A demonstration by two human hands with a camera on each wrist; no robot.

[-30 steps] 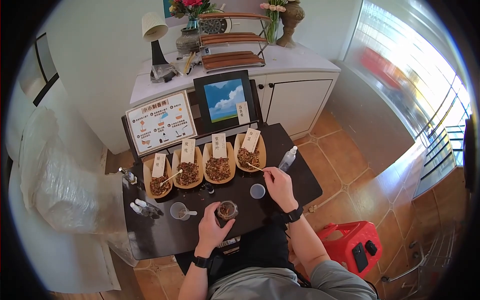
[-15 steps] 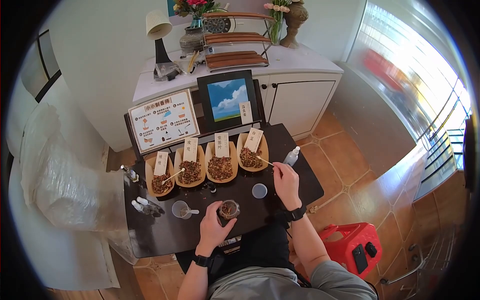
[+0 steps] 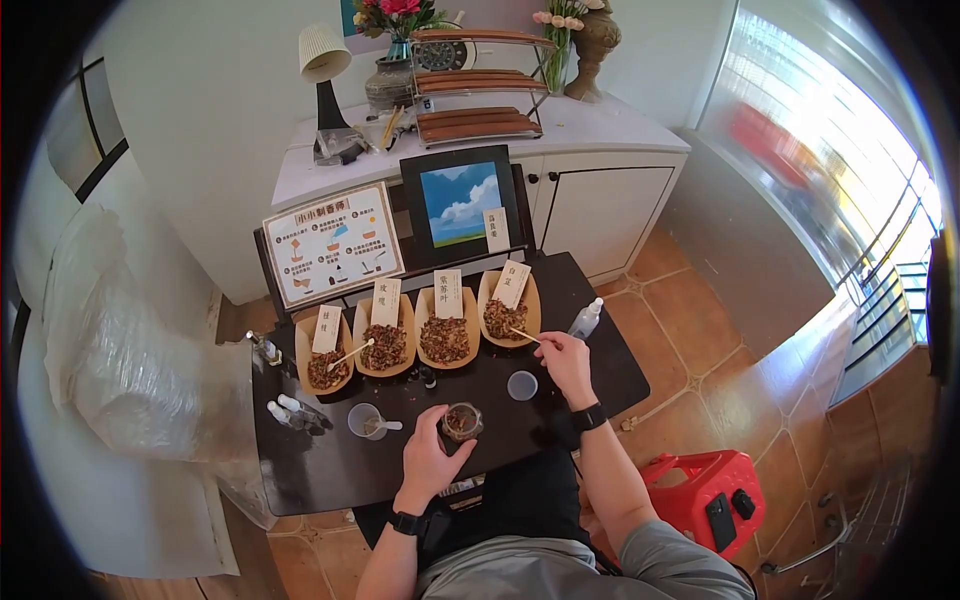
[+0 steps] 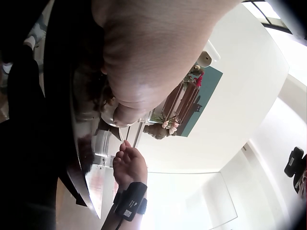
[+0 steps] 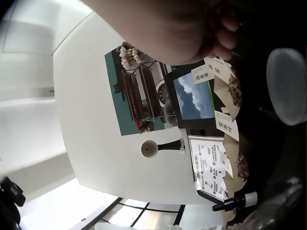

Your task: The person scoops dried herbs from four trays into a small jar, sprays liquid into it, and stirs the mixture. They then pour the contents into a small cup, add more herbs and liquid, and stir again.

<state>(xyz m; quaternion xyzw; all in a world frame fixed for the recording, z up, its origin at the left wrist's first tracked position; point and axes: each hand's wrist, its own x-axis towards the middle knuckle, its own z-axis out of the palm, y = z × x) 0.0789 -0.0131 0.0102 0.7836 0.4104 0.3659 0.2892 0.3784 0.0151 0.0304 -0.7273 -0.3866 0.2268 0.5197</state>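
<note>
My left hand (image 3: 430, 462) grips a small glass jar (image 3: 462, 422) near the table's front edge, with some dried brown bits inside. In my right hand (image 3: 567, 368) a thin, pale spoon (image 3: 525, 336) is pinched by its handle. Its far end reaches into the chopped dried herbs (image 3: 504, 320) of the rightmost paper tray (image 3: 533, 308) and is hidden among them. In the left wrist view the left hand covers most of the jar, while the right hand (image 4: 130, 165) shows beyond with the handle between its fingertips. A clear plastic cup (image 3: 522, 385) stands beside the right hand.
More herb trays (image 3: 468, 345) with label cards stand in a row. Another spoon (image 3: 350, 353) lies across the leftmost. Around them are a spray bottle (image 3: 586, 318), a dark bottle (image 3: 428, 378), small bottles (image 3: 285, 414) and a plastic measuring cup (image 3: 364, 421). A sign (image 3: 332, 243) stands behind.
The spoon end shifted right within the rightmost tray, then came back down into the herbs as the right hand moved slightly. The left hand keeps the jar in place.
</note>
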